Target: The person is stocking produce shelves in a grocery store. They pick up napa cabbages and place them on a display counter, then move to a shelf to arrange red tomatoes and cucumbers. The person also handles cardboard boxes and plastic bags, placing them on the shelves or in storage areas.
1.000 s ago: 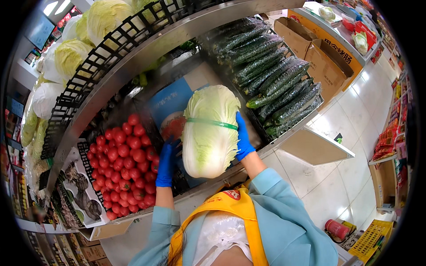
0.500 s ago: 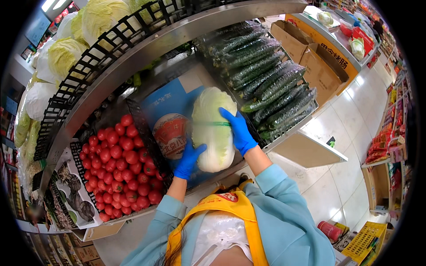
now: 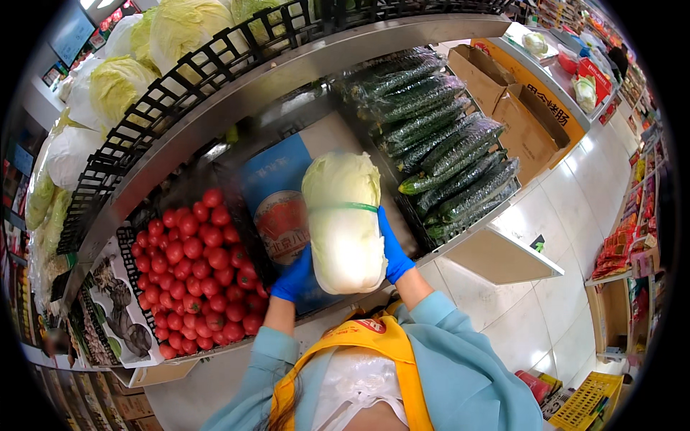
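Between my two blue-gloved hands is a napa cabbage [image 3: 345, 237], pale green at the far end and white at the near end, with a green band round its middle. My left hand [image 3: 295, 276] grips its left side low down, the fingers partly hidden under it. On the other side my right hand [image 3: 393, 248] presses against the cabbage, its fingertips also out of sight. Beneath lies a blue printed cardboard sheet [image 3: 273, 176] in the display bin. Red tomatoes [image 3: 194, 269] fill the crate to the left; film-wrapped cucumbers [image 3: 438, 144] lie stacked to the right.
A metal rail [image 3: 287, 65] crosses the far side, with a black plastic crate [image 3: 165, 100] of cabbages above it. Cardboard boxes [image 3: 514, 108] stand beyond the cucumbers. A flap [image 3: 499, 255] juts out at the right. A yellow basket [image 3: 589, 402] sits on the floor at lower right.
The cabbage has come up and nearer to me, looking larger. My right hand has shifted from its top to its right side; my left hand has slid further under it.
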A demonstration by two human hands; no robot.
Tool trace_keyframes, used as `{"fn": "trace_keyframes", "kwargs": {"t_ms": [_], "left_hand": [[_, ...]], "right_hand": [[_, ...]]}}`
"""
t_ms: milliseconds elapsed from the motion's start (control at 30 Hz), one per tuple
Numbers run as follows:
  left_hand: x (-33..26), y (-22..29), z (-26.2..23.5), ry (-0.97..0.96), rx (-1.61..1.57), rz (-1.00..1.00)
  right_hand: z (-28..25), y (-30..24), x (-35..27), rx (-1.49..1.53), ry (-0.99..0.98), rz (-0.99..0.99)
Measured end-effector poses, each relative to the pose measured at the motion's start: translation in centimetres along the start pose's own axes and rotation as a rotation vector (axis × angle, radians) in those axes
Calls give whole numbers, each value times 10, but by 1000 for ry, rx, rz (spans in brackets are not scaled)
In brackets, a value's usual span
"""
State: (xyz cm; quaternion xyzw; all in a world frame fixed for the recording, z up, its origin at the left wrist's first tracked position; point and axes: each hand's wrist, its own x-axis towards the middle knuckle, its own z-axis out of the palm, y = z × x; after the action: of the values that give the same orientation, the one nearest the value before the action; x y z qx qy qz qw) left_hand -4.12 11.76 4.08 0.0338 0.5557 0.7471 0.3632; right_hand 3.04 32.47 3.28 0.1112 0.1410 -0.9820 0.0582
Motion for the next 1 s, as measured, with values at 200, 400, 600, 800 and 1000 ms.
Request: {"fn": "trace_keyframes", "kwargs": {"t_ms": [200,400,600,800,1000], "left_hand": [[-1,10,-4,88,360,206],[-3,-21,-10,83,-357,33],[-16,-17,4,52,-517,-27],[-24,11,-6,34,-266,-23],[-14,-11,-21,72,-434,52]], "right_hand": [[44,-6,-10,-316,102,-165],[6,-15,1,-496,245,-67],[-14,14,16,-72,110,-78],[44,19,-1,33,95,-134],[98,4,-28,-939,-58,-317]]}}
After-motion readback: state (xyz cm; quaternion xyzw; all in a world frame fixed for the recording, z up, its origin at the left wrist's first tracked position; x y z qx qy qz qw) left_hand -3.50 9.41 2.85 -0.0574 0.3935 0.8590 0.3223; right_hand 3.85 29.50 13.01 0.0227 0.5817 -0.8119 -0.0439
